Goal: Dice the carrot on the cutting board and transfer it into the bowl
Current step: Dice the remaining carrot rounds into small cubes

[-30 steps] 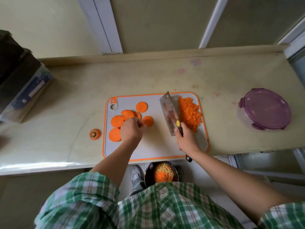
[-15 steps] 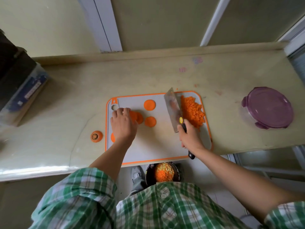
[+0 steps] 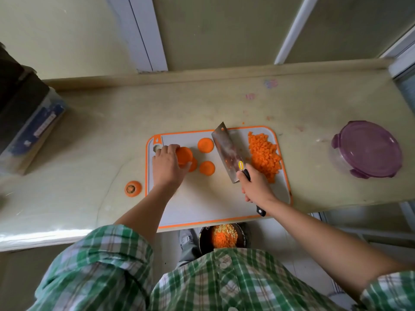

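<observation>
**Slices pulled into a stack, dicing partly done**

Since a second ago the rounds spread over the left half of the cutting board [image 3: 202, 203] have been drawn together: the left hand [image 3: 167, 167] now curls its fingers around a stack of slices [image 3: 184, 156] near the board's left edge. The right hand [image 3: 254, 187] grips the handle of the cleaver [image 3: 226, 151], whose blade lies across the middle of the board.

By my reading, the job is around midway. One diced pile [image 3: 265, 156] sits on the board's right side, cut but not yet moved. The bowl [image 3: 224, 237], below the board's near edge, already holds some diced carrot. The rounds are still to be cut.

Counted: one stack, though how many rounds are in it I cannot tell; two loose slices [image 3: 205, 144] just right of it; possibly one more half hidden under the hand. One carrot top [image 3: 133, 188] lies off the board to its left, and one lidded container [image 3: 368, 149] stands well to its right.
</observation>
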Demonstrator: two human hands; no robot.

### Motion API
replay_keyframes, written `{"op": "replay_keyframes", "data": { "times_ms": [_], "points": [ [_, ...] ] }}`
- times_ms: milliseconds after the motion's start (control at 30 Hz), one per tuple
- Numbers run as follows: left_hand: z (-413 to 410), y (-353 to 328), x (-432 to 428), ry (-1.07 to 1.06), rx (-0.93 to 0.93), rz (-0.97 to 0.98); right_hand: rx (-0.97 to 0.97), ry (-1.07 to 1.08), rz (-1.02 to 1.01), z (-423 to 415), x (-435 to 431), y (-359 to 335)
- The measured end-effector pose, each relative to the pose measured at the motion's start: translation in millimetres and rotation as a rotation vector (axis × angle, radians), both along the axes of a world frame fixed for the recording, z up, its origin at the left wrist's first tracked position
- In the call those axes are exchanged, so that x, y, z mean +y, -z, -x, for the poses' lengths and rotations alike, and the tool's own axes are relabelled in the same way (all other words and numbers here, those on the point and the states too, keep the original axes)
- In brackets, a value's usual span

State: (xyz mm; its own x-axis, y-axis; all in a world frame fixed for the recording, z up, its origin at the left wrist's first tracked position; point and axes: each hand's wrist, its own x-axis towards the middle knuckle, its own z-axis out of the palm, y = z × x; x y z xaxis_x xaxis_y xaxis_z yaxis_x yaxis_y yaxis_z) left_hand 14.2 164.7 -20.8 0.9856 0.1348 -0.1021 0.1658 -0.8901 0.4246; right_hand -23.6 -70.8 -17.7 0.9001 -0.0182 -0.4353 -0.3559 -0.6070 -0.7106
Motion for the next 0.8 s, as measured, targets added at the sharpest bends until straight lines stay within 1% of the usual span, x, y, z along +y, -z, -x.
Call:
{"op": "replay_keyframes", "data": {
  "times_ms": [67,100,200,300,367,433,567,600,700,800],
  "points": [
    [0,-1,-5,0.002,0.001,0.085,-0.015,0.009,-0.011,1,-3,-2],
    [0,0,-9,0.042,0.002,0.105,-0.02,0.021,-0.022,3,-4,-2],
    [4,4,-29,0.224,0.016,0.114,-0.026,0.071,-0.045,8,-12,-3],
    [9,7,-55,0.408,0.034,0.099,-0.046,0.073,-0.012,14,-20,-6],
    [12,8,-71,0.518,0.056,0.029,-0.065,0.069,0.029,17,-23,-7],
    [16,11,-83,0.579,0.053,-0.082,-0.083,0.07,0.075,20,-25,-6],
    [22,16,-91,0.513,0.083,-0.132,-0.09,0.009,0.161,26,-28,-4],
    [24,16,-91,0.477,0.104,-0.097,-0.088,-0.016,0.179,27,-28,-4],
    [29,16,-87,0.308,0.2,0.122,-0.082,-0.085,0.228,27,-27,-4],
    [32,13,-89,0.196,0.258,0.169,-0.107,-0.143,0.293,26,-25,-4]
  ]
}}
